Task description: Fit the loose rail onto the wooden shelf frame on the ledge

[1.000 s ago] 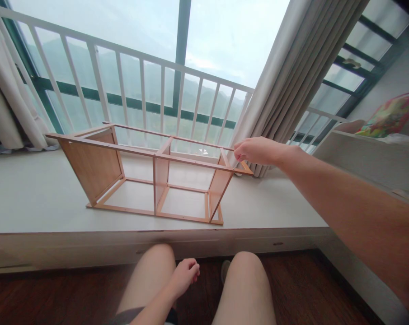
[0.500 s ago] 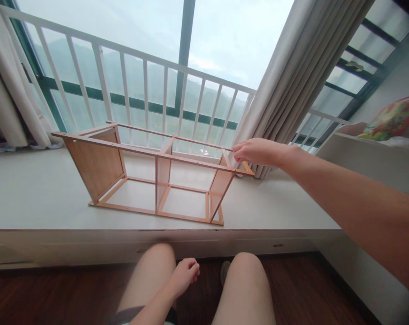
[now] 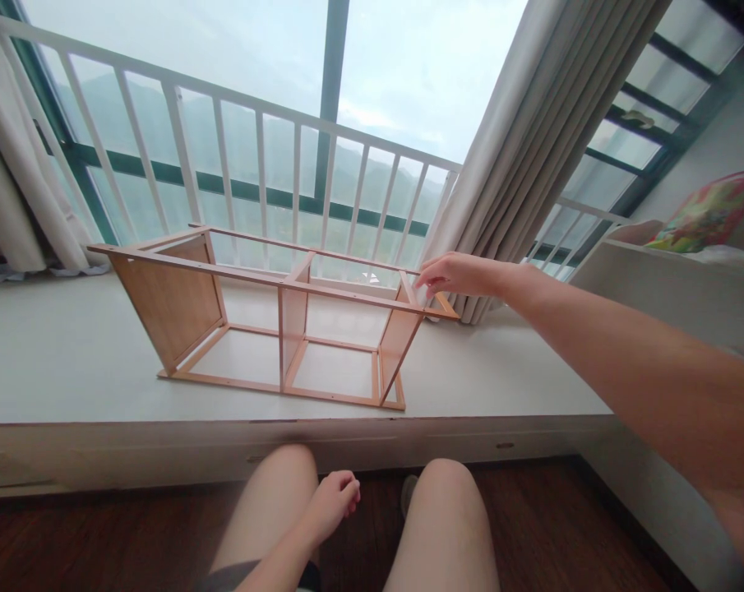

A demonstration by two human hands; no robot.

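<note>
A wooden shelf rack (image 3: 282, 329) with a middle board and a board near each end lies on its side on a white ledge (image 3: 57, 353). Over the rack's upper right end, my right hand (image 3: 449, 274) reaches with bent fingers pointing down beside the end board. Its fingertips come close together there, and anything between them is too small to see. My left hand (image 3: 333, 503) rests by my left thigh, well below the ledge edge. Its fingers are curled closed, and their inside is hidden.
Behind the rack runs a white railing (image 3: 258, 107) before a window. Grey curtains (image 3: 519, 148) hang at both sides. A white cabinet (image 3: 673, 288) with a colourful bag (image 3: 704, 212) on it stands at right. Drawer fronts lie under the ledge, above dark wood flooring (image 3: 544, 526).
The fingers of my right hand have shifted slightly left and parted a little at the rack's end. My left hand keeps its curled pose. The view has moved slightly.
</note>
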